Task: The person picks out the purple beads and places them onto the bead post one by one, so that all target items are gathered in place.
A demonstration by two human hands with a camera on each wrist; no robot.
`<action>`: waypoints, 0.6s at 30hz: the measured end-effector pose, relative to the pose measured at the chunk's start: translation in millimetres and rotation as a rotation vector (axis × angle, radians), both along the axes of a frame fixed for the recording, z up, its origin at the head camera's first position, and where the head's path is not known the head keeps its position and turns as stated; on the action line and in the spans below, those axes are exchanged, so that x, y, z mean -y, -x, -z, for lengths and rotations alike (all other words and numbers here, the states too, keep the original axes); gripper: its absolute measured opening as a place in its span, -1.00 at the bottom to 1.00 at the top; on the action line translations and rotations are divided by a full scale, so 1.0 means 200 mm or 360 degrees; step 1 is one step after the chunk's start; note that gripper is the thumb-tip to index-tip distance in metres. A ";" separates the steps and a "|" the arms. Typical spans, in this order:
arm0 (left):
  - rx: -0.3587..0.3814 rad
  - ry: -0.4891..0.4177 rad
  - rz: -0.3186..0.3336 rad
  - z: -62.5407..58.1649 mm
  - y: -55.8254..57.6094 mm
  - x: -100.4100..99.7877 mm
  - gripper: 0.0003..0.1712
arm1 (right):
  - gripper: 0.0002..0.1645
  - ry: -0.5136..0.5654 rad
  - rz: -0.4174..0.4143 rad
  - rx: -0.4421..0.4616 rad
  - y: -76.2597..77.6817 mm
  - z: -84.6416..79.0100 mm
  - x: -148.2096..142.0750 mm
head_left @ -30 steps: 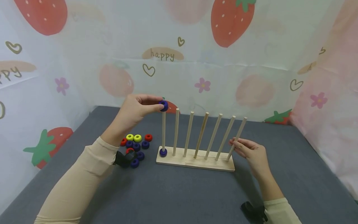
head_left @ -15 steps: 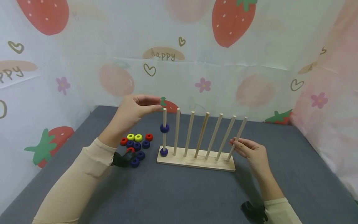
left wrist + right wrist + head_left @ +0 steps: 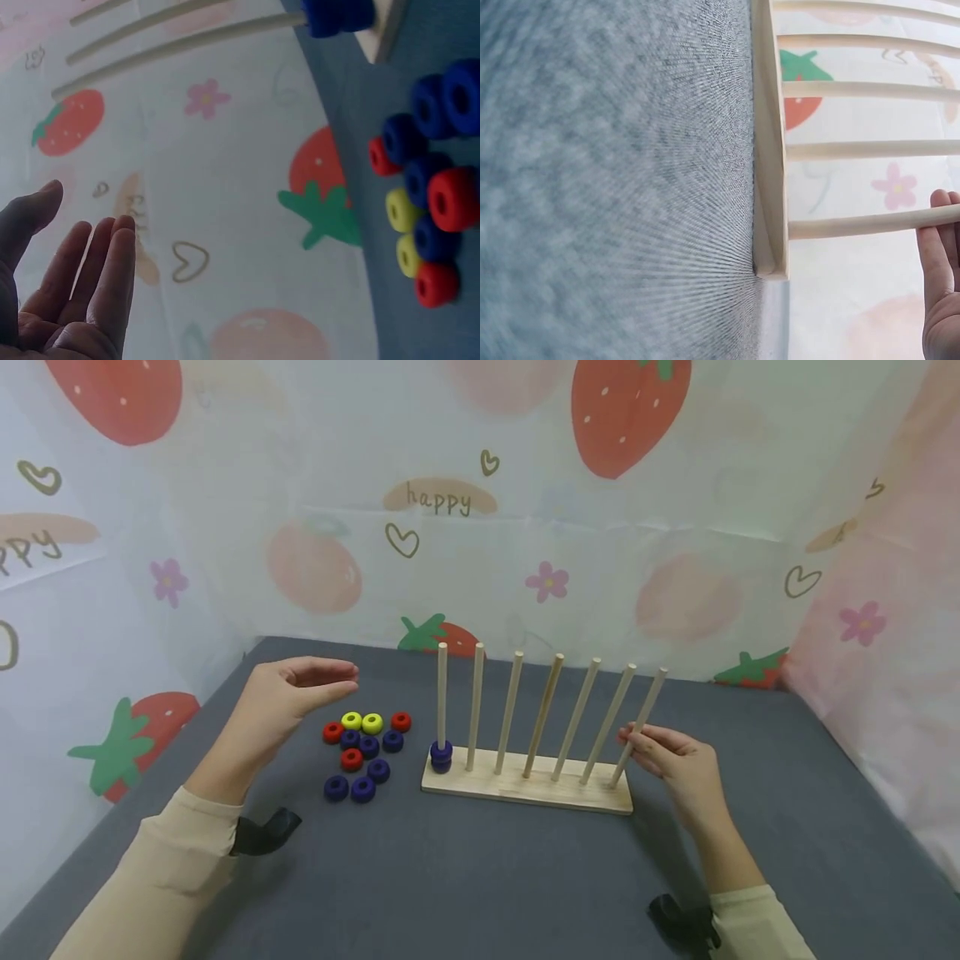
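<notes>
Left hand [image 3: 276, 714]: left of the frame in the head view, just up and left of the loose rings [image 3: 368, 750]; fingers straight, thumb apart, nothing held.
Right hand [image 3: 682, 772]: right of the frame, thumb and fingers pinching the right end peg [image 3: 650, 702] partway up.
Loose rings: lying on the counter [image 3: 480, 877] left of centre: six blue, three red, two yellow.
Threaded pair [image 3: 441, 757]: two blue rings around the left end peg [image 3: 442, 693], stacked at its foot.
Ring feel: light and hard, I'd say, wood or plastic; the smooth, rounded skin might slip or roll if pinched off-centre.
Ring hold: best by the outer rim, thumb opposite fingers, hole kept clear.
Peg feel: slim, stiff-looking wood; a hard sideways push could work one loose or tip the stand.
Base [image 3: 517, 787]: a thin wooden board flat on the counter, probably light enough to skid; steadying a peg low down, or the board's end, seems surest.
</notes>
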State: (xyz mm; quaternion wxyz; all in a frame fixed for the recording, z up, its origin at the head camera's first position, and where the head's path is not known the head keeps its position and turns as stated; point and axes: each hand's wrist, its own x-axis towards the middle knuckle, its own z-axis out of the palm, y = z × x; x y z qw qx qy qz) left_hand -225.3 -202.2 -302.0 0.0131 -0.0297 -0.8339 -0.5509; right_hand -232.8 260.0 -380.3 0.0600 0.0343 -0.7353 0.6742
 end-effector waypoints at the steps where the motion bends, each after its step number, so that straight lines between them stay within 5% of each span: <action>1: 0.0007 0.0003 -0.0002 0.01 -0.01 0.02 -0.37 | -0.56 -0.0005 0.0002 -0.0001 0.00 0.00 0.00; 10: 0.0152 0.0038 0.0119 0.15 -0.01 0.12 -0.32 | -0.60 0.0024 0.0000 0.0027 0.00 -0.01 0.00; 18: 0.0239 0.0093 0.0245 0.29 0.03 0.20 -0.34 | -0.43 0.0019 -0.0001 0.0031 0.00 -0.01 0.01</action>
